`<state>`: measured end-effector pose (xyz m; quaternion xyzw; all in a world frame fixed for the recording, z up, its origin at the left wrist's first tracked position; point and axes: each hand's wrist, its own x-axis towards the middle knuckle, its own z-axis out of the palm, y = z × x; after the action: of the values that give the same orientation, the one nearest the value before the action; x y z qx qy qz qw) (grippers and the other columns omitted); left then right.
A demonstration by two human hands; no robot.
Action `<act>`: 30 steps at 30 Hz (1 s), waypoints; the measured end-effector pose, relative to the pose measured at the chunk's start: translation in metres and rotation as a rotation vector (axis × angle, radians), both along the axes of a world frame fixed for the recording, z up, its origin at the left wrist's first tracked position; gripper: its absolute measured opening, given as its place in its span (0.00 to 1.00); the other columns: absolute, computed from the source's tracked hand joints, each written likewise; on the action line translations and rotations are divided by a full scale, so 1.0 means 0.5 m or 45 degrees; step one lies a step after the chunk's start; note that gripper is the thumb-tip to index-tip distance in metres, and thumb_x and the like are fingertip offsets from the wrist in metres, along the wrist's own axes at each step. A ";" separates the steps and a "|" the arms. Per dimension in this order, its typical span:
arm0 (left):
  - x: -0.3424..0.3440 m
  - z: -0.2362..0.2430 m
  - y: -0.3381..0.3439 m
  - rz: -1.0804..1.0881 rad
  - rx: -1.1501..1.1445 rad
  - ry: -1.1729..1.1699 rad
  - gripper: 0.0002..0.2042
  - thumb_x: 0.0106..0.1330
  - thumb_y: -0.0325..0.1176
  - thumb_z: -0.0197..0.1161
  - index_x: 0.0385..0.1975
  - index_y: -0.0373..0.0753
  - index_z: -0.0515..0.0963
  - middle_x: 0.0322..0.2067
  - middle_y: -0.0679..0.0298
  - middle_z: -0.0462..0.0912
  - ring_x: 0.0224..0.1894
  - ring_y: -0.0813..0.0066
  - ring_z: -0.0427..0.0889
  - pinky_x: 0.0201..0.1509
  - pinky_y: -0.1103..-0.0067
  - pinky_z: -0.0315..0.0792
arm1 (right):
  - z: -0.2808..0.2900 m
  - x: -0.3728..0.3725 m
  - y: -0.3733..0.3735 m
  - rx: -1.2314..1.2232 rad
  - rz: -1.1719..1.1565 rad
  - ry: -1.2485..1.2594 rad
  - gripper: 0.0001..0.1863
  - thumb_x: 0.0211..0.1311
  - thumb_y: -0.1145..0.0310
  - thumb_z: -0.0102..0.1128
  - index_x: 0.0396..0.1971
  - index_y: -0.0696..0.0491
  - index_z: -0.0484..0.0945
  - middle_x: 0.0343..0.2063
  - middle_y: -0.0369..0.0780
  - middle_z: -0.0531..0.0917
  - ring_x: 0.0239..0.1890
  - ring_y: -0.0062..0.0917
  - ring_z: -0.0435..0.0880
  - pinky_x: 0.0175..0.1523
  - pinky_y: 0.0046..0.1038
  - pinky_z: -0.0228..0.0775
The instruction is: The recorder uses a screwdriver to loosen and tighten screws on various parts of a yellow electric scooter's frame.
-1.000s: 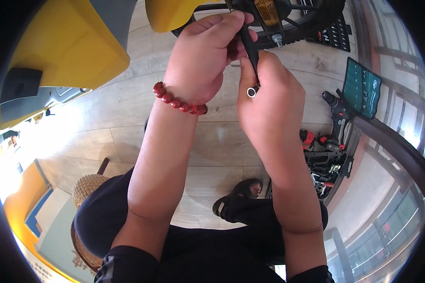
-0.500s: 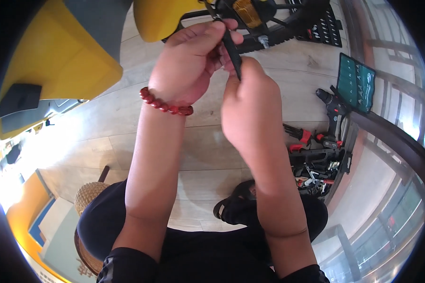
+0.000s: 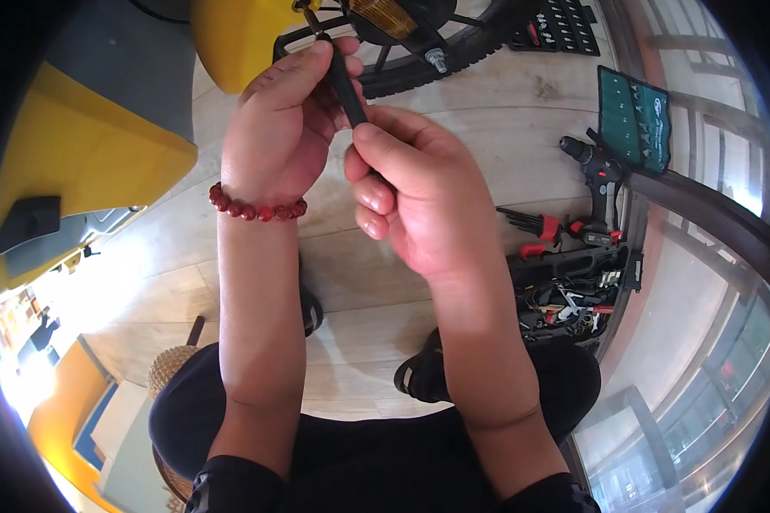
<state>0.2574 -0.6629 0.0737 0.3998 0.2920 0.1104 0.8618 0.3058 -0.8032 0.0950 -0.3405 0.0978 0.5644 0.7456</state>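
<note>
Both my hands are on a slim black-handled tool (image 3: 344,81), held slanted at the top of the view. A thin metal shaft at its upper end reaches toward a yellow panel (image 3: 231,43); I cannot make out its tip. My left hand (image 3: 287,107), with a red bead bracelet (image 3: 261,209) at the wrist, pinches the upper part between thumb and fingers. Lower down, my right hand (image 3: 415,175) grips the handle with thumb and curled fingers. Just beyond them is a black-tired wheel (image 3: 479,43) with an amber reflector (image 3: 385,17) and a bolt (image 3: 436,60) at the rim.
To the right on the wood-look floor lie a bit set case (image 3: 560,30), a green tool pouch (image 3: 635,120), a cordless drill (image 3: 603,184), a red-and-black hex key set (image 3: 539,224) and an open toolbox (image 3: 565,299). A yellow-and-grey body (image 3: 103,137) stands at left.
Both hands and the tool have shifted left in view, as has the wheel. My right hand has turned, so its curled fingertips now show.
</note>
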 end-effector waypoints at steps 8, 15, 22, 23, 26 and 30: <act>0.010 -0.006 -0.013 0.108 0.153 0.099 0.10 0.65 0.33 0.53 0.37 0.33 0.74 0.28 0.65 0.77 0.28 0.79 0.72 0.35 0.80 0.69 | -0.010 -0.028 0.015 -0.601 -0.191 -1.637 0.20 0.54 0.74 0.56 0.46 0.62 0.64 0.24 0.47 0.76 0.26 0.38 0.77 0.30 0.34 0.69; 0.014 0.008 -0.013 0.033 0.079 -0.012 0.12 0.66 0.34 0.51 0.42 0.31 0.73 0.31 0.64 0.78 0.32 0.78 0.75 0.40 0.82 0.70 | 0.004 -0.005 -0.002 0.118 -0.179 -0.059 0.19 0.65 0.63 0.44 0.51 0.61 0.65 0.27 0.41 0.76 0.21 0.22 0.74 0.27 0.27 0.73; 0.018 0.011 -0.024 0.065 0.095 0.086 0.13 0.66 0.32 0.51 0.45 0.31 0.72 0.30 0.64 0.78 0.31 0.77 0.76 0.38 0.82 0.71 | -0.021 -0.033 0.024 -0.850 -0.103 -2.304 0.16 0.61 0.71 0.51 0.48 0.60 0.66 0.23 0.38 0.76 0.19 0.22 0.72 0.29 0.32 0.68; 0.018 0.012 -0.021 0.072 0.112 0.135 0.13 0.65 0.32 0.52 0.46 0.31 0.71 0.29 0.64 0.78 0.31 0.76 0.76 0.36 0.82 0.71 | -0.017 -0.038 0.023 -0.683 -0.136 -1.968 0.17 0.61 0.70 0.51 0.48 0.60 0.65 0.25 0.39 0.76 0.20 0.22 0.72 0.28 0.32 0.68; 0.006 0.003 -0.004 0.008 -0.069 -0.037 0.14 0.65 0.31 0.51 0.47 0.31 0.70 0.29 0.64 0.77 0.31 0.76 0.76 0.34 0.83 0.72 | -0.006 -0.045 0.027 -0.340 -0.327 -1.034 0.18 0.62 0.67 0.50 0.48 0.60 0.65 0.27 0.39 0.76 0.22 0.21 0.73 0.25 0.28 0.67; 0.004 0.002 0.001 -0.015 -0.157 -0.091 0.14 0.66 0.31 0.49 0.47 0.30 0.70 0.29 0.65 0.77 0.32 0.76 0.76 0.35 0.83 0.73 | -0.002 -0.017 0.007 -0.128 -0.192 -0.144 0.20 0.60 0.68 0.50 0.48 0.65 0.63 0.30 0.40 0.75 0.21 0.17 0.72 0.24 0.22 0.71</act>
<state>0.2595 -0.6625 0.0748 0.3434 0.2651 0.1014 0.8953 0.2974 -0.7998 0.0942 -0.4004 0.1091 0.4811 0.7722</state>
